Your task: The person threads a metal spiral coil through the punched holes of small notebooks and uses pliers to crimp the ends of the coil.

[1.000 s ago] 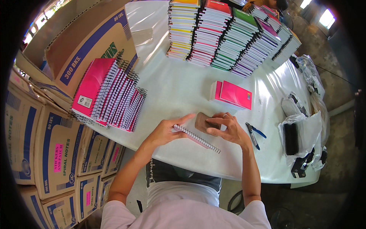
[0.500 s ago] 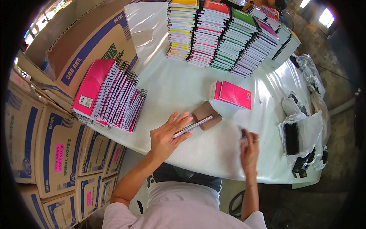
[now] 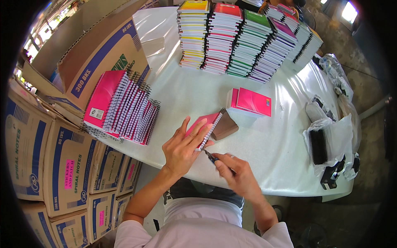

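My left hand (image 3: 180, 145) grips a pink spiral notebook (image 3: 210, 119), fingers over its cover. The wire coil runs along the notebook's right edge, and its far end rests over a dark brown block (image 3: 226, 128) on the table. In my right hand (image 3: 240, 173) is a pair of small dark pliers (image 3: 210, 156). Their tips are at the near end of the coil, just by my left hand; whether the jaws have closed on the wire cannot be made out.
A pile of pink spiral notebooks (image 3: 103, 97) stands at left by an open carton (image 3: 113, 58). Pink notebooks without visible coils (image 3: 254, 102) lie beyond the block. Tall stacks of coloured notebooks (image 3: 225, 37) line the back. Bagged black coils (image 3: 317, 148) lie right; cartons (image 3: 68, 161) stand lower left.
My right hand has swung left, bringing the pliers to the coil's near end. The notebook, earlier tilted edge-up, now shows its pink cover.
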Demonstrator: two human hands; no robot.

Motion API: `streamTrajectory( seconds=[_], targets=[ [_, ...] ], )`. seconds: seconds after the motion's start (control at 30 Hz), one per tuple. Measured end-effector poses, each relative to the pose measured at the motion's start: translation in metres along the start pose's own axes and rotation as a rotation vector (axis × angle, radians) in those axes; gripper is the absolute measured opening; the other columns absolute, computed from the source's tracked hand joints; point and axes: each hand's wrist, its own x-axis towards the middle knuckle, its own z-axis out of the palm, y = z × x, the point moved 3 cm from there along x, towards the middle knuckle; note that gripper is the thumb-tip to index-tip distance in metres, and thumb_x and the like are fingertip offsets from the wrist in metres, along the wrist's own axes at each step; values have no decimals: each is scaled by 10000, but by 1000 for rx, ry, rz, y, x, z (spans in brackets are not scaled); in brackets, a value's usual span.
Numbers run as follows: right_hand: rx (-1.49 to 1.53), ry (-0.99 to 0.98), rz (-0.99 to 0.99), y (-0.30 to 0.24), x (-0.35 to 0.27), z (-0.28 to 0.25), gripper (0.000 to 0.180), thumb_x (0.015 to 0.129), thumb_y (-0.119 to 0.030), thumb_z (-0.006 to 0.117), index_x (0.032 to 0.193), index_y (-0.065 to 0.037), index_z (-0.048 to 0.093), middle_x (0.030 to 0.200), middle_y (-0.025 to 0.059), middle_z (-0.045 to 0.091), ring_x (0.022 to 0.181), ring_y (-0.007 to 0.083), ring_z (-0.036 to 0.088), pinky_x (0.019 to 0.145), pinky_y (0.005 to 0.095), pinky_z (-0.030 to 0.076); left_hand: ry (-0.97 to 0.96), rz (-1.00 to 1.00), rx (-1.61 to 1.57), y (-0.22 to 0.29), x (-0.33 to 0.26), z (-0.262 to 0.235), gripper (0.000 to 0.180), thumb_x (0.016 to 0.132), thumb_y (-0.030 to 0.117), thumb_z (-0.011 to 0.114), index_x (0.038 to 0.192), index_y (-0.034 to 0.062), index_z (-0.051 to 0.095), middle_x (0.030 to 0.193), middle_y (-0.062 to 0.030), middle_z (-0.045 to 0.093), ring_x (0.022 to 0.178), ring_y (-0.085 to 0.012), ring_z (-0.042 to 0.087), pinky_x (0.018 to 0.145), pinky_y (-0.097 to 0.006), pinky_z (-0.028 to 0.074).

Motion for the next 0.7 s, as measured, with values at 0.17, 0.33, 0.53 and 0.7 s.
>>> streamTrajectory(
  seconds=[0.17,0.33,0.53,0.7],
  targets=[
    [-27,-91,-280,0,14,-20,287,1012,-186,556,1196,18,639,840,55,589,712,107,568,654,253,479,-35,27,68,-5,1,-22,484,763,231,798,1233,179,694,1222,7,688,1077,-287,665,843,-351,554],
    [-332,293,25,62,15,-86,269,963,-117,603,1198,6,650,926,107,596,789,200,595,745,307,495,111,87,-5,-17,42,-112,573,678,280,809,1211,102,701,1217,-73,685,1129,-332,640,916,-420,521],
    [-425,514,-458,47,48,-70,543,803,-178,810,1289,-50,604,1294,132,567,939,226,654,801,361,535,250,11,-726,-65,63,-162,544,732,333,766,1187,43,697,1262,-188,643,1287,-426,509,1113,-587,348],
    [958,-64,-541,-84,96,27,453,820,-97,784,1240,-34,628,1120,124,654,851,206,640,716,320,521,59,-53,-1097,-76,67,-146,562,824,404,739,1208,0,669,1353,-186,586,1373,-453,389,1154,-601,226]
  ],
)
